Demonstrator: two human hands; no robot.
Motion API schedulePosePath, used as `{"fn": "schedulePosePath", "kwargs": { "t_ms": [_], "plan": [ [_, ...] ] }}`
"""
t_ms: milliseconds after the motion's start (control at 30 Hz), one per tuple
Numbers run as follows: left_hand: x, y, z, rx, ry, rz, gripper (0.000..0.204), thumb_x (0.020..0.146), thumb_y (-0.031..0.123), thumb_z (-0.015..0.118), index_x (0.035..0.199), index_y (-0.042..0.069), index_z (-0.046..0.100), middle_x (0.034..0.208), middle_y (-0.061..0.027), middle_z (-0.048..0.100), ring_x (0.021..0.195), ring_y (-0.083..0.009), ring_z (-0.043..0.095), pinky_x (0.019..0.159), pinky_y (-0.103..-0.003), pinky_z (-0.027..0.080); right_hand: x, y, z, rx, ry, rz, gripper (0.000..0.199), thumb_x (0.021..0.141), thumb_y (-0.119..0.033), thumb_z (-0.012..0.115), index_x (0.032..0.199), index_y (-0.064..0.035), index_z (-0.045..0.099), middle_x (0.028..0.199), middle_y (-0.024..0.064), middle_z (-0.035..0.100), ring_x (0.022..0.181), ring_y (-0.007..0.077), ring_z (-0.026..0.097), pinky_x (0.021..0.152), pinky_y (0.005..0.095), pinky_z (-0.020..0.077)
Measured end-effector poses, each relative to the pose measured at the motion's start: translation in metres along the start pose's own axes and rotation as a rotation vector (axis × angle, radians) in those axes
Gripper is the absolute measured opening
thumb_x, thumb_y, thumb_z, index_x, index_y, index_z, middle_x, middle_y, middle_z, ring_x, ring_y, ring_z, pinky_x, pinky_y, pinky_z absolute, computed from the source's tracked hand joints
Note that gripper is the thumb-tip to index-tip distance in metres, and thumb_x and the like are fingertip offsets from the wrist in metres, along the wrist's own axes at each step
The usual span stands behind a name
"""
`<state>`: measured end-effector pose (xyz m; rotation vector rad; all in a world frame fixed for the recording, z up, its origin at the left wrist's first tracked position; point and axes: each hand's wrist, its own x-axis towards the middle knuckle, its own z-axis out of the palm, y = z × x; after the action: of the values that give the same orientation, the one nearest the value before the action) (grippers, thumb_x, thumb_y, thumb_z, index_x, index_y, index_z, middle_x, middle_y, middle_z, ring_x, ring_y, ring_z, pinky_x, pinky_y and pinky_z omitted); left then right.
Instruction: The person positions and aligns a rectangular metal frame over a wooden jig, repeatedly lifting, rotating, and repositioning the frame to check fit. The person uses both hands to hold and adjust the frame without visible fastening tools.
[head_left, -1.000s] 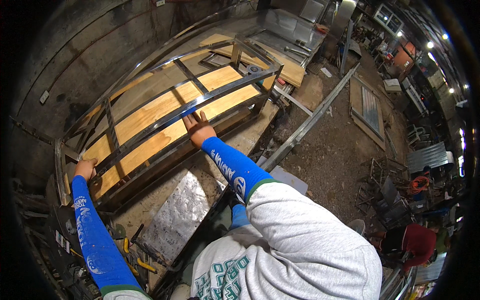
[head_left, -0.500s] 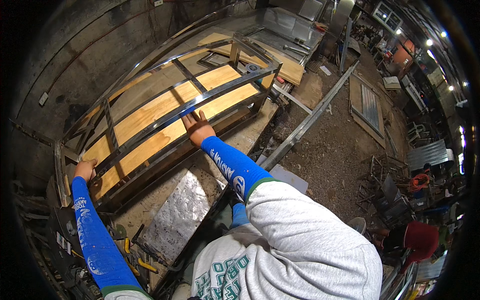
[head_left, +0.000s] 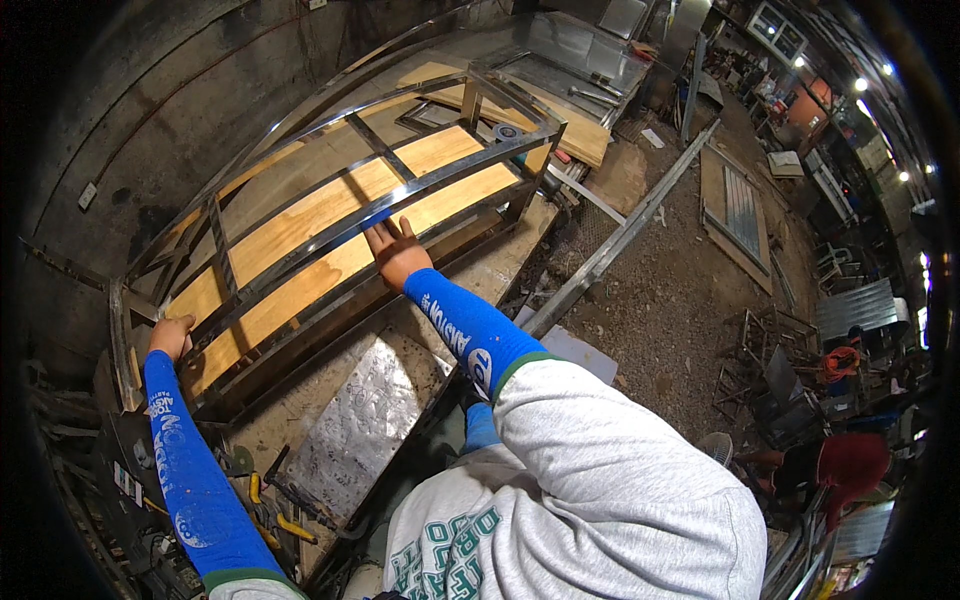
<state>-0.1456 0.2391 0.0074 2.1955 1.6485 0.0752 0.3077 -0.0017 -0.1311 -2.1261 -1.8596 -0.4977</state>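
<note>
A long rectangular frame of metal tubing [head_left: 388,160] lies on the workbench, with a pale wooden board [head_left: 300,225] inside it under the rails. At the near left end my left hand [head_left: 172,338] is closed round the board's edge, next to the corner of the frame; part of its fingers is hidden. My right hand [head_left: 400,252] rests at the middle of the near side. Its fingers stretch out flat onto the board, with the tips passing under the upper rail, and its thumb stands apart. Shadows of the rails fall across the board.
On the bench nearer to me lie a scuffed metal plate [head_left: 365,415] and yellow-handled pliers [head_left: 295,528]. A grinder-like round tool [head_left: 507,132] sits behind the frame's right end. A long metal bar [head_left: 620,240] slants across at right. A person in red [head_left: 852,470] is at lower right.
Both hands stay at almost the same places on the board. The person in red at the lower right has shifted slightly.
</note>
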Motion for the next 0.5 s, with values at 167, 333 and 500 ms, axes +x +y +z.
{"fn": "schedulePosePath", "kwargs": {
  "t_ms": [167,333,500],
  "plan": [
    [-0.009,0.018,-0.001,-0.006,0.014,0.015,0.056,0.095,0.043,0.062,0.062,-0.002,0.068,0.066,-0.0199,0.069,0.068,-0.032,0.068,0.078,-0.045,0.05,-0.001,0.003,0.003,0.002,0.008,0.021,0.075,0.093,-0.017,0.058,0.159,0.0018,0.027,0.161,0.0189,0.04,0.149,0.0319,0.042,0.121,0.0556,0.0299],
    [-0.009,0.012,0.002,0.055,0.058,0.126,0.052,0.096,0.043,0.062,0.074,-0.004,0.069,0.072,-0.022,0.07,0.074,-0.0357,0.069,0.079,-0.047,0.05,-0.001,-0.001,-0.009,-0.026,-0.072,0.009,0.076,0.093,-0.018,0.058,0.159,0.0019,0.027,0.163,0.0192,0.037,0.15,0.0313,0.039,0.122,0.0554,0.0287],
    [-0.006,0.011,0.003,0.041,0.036,0.118,0.051,0.095,0.044,0.062,0.08,-0.005,0.069,0.081,-0.0242,0.071,0.079,-0.0383,0.069,0.08,-0.047,0.049,-0.001,0.002,-0.012,-0.012,-0.067,0.015,0.072,0.095,-0.017,0.055,0.159,0.0013,0.027,0.162,0.0187,0.038,0.15,0.0305,0.039,0.122,0.0554,0.0287]
  ]
}}
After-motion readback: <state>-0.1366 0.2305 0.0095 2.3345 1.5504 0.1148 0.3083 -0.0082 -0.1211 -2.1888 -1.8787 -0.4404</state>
